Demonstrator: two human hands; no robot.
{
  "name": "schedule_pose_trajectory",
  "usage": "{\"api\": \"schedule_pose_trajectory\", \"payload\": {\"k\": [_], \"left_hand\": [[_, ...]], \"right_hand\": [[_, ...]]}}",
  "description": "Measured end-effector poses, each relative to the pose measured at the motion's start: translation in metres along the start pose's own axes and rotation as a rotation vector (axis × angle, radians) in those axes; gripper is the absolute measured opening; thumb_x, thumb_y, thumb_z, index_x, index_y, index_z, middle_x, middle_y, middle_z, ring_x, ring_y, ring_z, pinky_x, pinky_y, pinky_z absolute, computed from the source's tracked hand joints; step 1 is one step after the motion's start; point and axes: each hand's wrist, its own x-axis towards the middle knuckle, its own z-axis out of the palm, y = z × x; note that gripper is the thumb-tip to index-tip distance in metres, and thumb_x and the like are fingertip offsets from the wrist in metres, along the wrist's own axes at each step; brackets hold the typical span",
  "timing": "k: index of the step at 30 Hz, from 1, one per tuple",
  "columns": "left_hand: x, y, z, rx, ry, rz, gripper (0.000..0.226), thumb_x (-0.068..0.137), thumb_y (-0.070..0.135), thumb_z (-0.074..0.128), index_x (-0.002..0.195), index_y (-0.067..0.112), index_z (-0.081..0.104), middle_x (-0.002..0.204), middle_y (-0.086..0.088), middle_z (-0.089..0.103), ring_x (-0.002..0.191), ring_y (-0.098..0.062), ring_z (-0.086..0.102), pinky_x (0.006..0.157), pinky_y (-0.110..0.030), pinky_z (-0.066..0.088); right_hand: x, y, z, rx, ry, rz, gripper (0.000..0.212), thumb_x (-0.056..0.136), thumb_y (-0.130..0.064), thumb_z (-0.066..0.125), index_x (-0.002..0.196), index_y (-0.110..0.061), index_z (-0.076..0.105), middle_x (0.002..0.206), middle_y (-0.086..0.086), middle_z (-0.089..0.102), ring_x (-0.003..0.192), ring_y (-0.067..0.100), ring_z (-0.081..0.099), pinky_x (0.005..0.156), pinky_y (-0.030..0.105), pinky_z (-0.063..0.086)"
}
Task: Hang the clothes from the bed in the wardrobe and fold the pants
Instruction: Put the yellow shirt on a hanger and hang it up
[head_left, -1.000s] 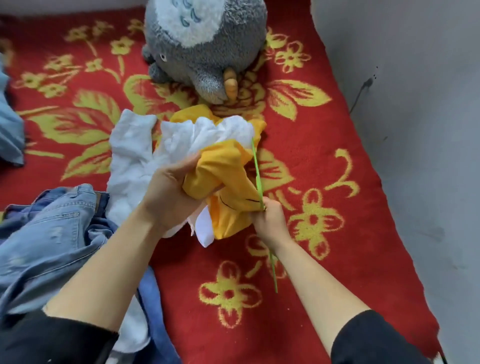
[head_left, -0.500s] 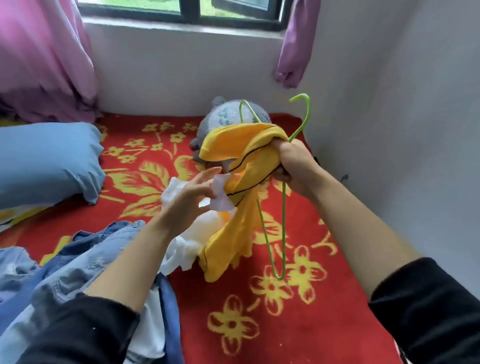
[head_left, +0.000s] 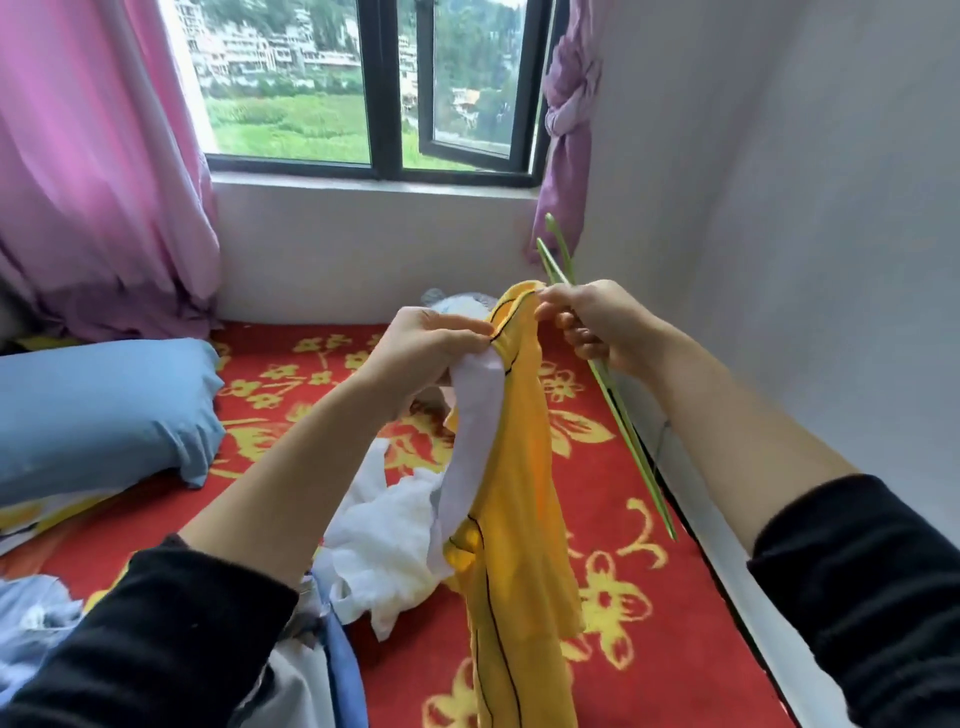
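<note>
Your left hand (head_left: 431, 343) is pinching the black-piped edge of the yellow top (head_left: 519, 493) near its upper end, with a white strip (head_left: 478, 415) of cloth caught under the same fingers. Your right hand (head_left: 597, 327), just right of the top, has its fingers curled round the thin green hanger (head_left: 623, 426), while thumb and forefinger nip the top's upper edge. The hanger is edge-on to you, a skinny wire sloping down to the right of the top. Its low tip is over the line where the red flowered blanket (head_left: 649, 649) meets the grey wall (head_left: 805, 260), so it's tight on that side. There's more room left of the top: a crumpled white garment (head_left: 384, 530) lies on the blanket just beside it, and the blue pillow (head_left: 98, 410) is well off to the left. The top itself hangs limp and thin, running out of the bottom of the view.
</note>
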Motion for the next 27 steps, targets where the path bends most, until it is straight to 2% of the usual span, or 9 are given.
{"api": "schedule_pose_trajectory", "payload": {"k": [5,8,11,13,17,19,21,24,27], "left_hand": [[0.01,-0.012,0.013,-0.078,0.164,-0.158,0.015,0.083,-0.001,0.064,0.095,-0.006,0.07,0.085,-0.019,0.069,0.069,-0.021,0.067,0.054,-0.024,0.056],[0.01,-0.008,0.024,-0.183,0.155,-0.246,0.022,0.084,0.0,0.048,0.096,-0.009,0.065,0.083,-0.022,0.066,0.061,-0.023,0.066,0.05,-0.025,0.054],[0.01,0.001,0.033,-0.232,0.124,-0.287,0.034,0.079,-0.007,0.033,0.089,-0.004,0.065,0.08,-0.019,0.064,0.062,-0.025,0.063,0.05,-0.028,0.055],[0.012,0.002,0.037,-0.129,0.092,-0.268,0.038,0.077,-0.013,0.03,0.083,0.002,0.064,0.076,-0.016,0.061,0.064,-0.024,0.058,0.063,-0.031,0.054],[0.012,0.0,0.044,0.243,0.028,-0.09,0.04,0.075,-0.009,0.044,0.104,0.005,0.069,0.062,-0.005,0.06,0.059,-0.019,0.051,0.066,-0.032,0.05],[0.011,0.001,0.046,0.427,0.027,0.028,0.028,0.076,-0.002,0.05,0.093,0.003,0.072,0.063,-0.007,0.054,0.055,-0.018,0.043,0.052,-0.025,0.04],[0.013,0.004,0.046,0.617,0.097,0.116,0.017,0.078,0.006,0.052,0.073,-0.001,0.067,0.06,-0.009,0.045,0.054,-0.02,0.038,0.049,-0.027,0.034],[0.016,0.009,0.046,0.788,0.209,0.181,0.027,0.077,0.015,0.057,0.055,-0.001,0.056,0.051,-0.009,0.048,0.055,-0.027,0.046,0.054,-0.033,0.041],[0.017,0.017,0.046,0.863,0.248,0.162,0.027,0.075,0.022,0.058,0.055,0.006,0.065,0.052,-0.002,0.064,0.059,-0.021,0.062,0.058,-0.03,0.051]], "right_hand": [[-0.032,0.043,0.004,0.209,-0.094,0.071,0.011,0.081,-0.011,0.061,0.091,-0.006,0.061,0.059,-0.004,0.027,0.042,0.007,0.02,0.036,0.018,0.014],[-0.052,0.074,0.018,0.202,-0.197,0.076,0.009,0.083,-0.014,0.066,0.088,-0.006,0.062,0.059,-0.004,0.029,0.045,0.007,0.021,0.04,0.02,0.013],[-0.063,0.099,0.039,0.19,-0.192,0.077,0.027,0.078,-0.026,0.078,0.089,-0.008,0.062,0.058,-0.002,0.029,0.047,0.01,0.019,0.041,0.024,0.015],[-0.069,0.106,0.053,0.209,-0.127,0.048,0.031,0.074,-0.029,0.082,0.085,-0.008,0.062,0.055,-0.002,0.032,0.043,0.009,0.021,0.041,0.025,0.017],[-0.071,0.106,0.071,0.296,-0.001,-0.047,0.029,0.075,-0.017,0.082,0.065,-0.01,0.056,0.046,-0.013,0.049,0.038,0.0,0.041,0.043,0.017,0.033],[-0.068,0.107,0.078,0.262,0.064,-0.086,0.033,0.07,-0.024,0.086,0.064,-0.012,0.055,0.052,-0.01,0.053,0.048,0.006,0.046,0.053,0.023,0.037],[-0.064,0.109,0.081,0.223,0.155,-0.096,0.036,0.071,-0.027,0.085,0.062,-0.013,0.053,0.056,-0.007,0.053,0.052,0.008,0.045,0.055,0.023,0.036],[-0.062,0.114,0.081,0.113,0.293,-0.103,0.041,0.08,-0.035,0.076,0.054,-0.021,0.047,0.042,-0.016,0.045,0.042,0.002,0.036,0.047,0.019,0.027],[-0.062,0.114,0.081,0.037,0.363,-0.111,0.041,0.079,-0.047,0.072,0.06,-0.017,0.051,0.047,-0.012,0.05,0.041,0.003,0.039,0.045,0.023,0.028]]}}
